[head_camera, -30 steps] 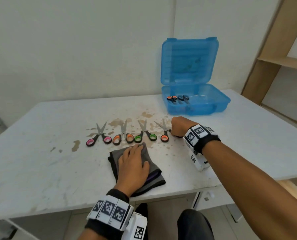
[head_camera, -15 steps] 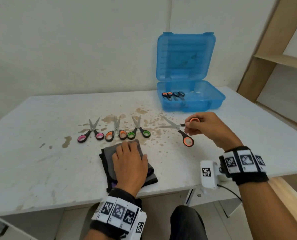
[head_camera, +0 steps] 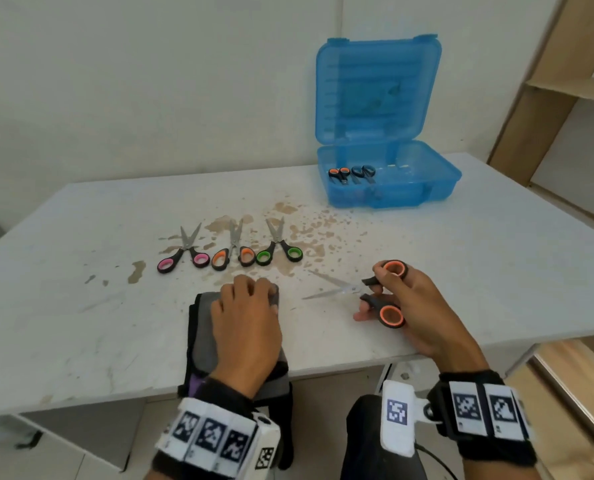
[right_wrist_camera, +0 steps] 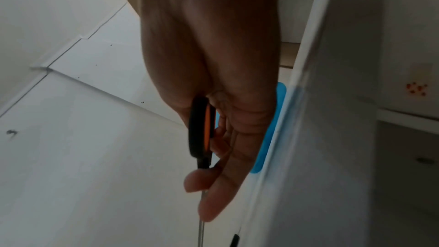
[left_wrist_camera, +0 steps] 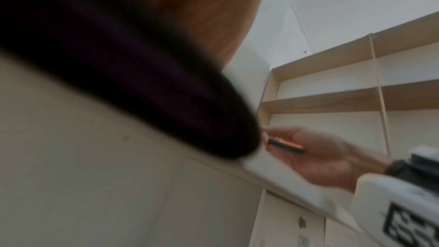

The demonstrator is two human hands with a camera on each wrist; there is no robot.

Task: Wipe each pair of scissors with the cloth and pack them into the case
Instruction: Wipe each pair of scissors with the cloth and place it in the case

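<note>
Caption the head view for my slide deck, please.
Right hand holds open orange-handled scissors; left hand rests on cloth.

Both forearms are bare. The left wrist band (head_camera: 216,436) is black fabric faced with a row of white panels, each printed with a black square-code marker; a white camera housing (head_camera: 266,448) with a smaller marker sits at its inner side. The right wrist band (head_camera: 484,415) is likewise black with white marker panels. A white camera block (head_camera: 397,419) bearing one dark blue marker clips to it, and a thin black cable (head_camera: 439,460) trails below. Dark trousers (head_camera: 378,445) cover the knee.
</note>
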